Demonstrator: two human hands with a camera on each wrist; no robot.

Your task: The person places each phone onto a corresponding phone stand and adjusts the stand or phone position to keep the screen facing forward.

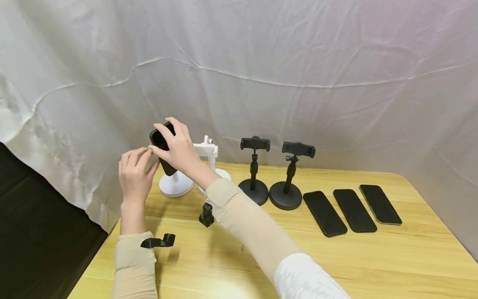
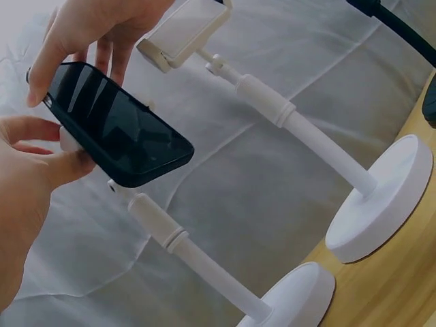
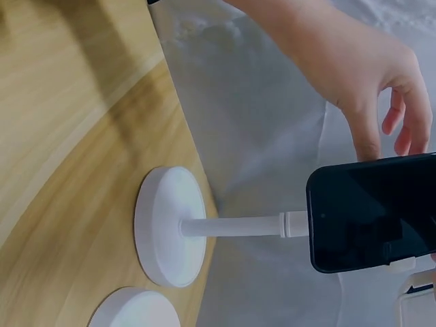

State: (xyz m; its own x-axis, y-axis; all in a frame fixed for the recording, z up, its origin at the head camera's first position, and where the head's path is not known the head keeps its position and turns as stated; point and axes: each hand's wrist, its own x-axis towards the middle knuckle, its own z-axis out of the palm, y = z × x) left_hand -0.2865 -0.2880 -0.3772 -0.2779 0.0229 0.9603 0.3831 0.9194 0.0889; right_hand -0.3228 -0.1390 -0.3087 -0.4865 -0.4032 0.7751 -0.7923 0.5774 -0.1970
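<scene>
A black smartphone [image 1: 169, 169] is tilted at the head of the nearer white phone stand [image 2: 214, 272], whose round base rests on the table. My right hand [image 1: 181, 147] grips the phone's upper part by its edges. At the phone's left edge, my left hand [image 1: 135, 172] pinches a white clamp piece [image 2: 69, 141] between thumb and fingers. The phone's screen [image 3: 368, 214] hides most of the clamp behind it. Beside this stand is a second white phone stand [image 2: 327, 153], its holder without a phone.
Two black phone stands, one left [image 1: 254, 166] and one right [image 1: 288, 178], stand in the middle. Right of them lie three dark phones: a left one [image 1: 325, 214], a middle one [image 1: 354, 211] and a right one [image 1: 381, 204]. A pale curtain [image 1: 298, 62] hangs behind the wooden table [image 1: 418, 257].
</scene>
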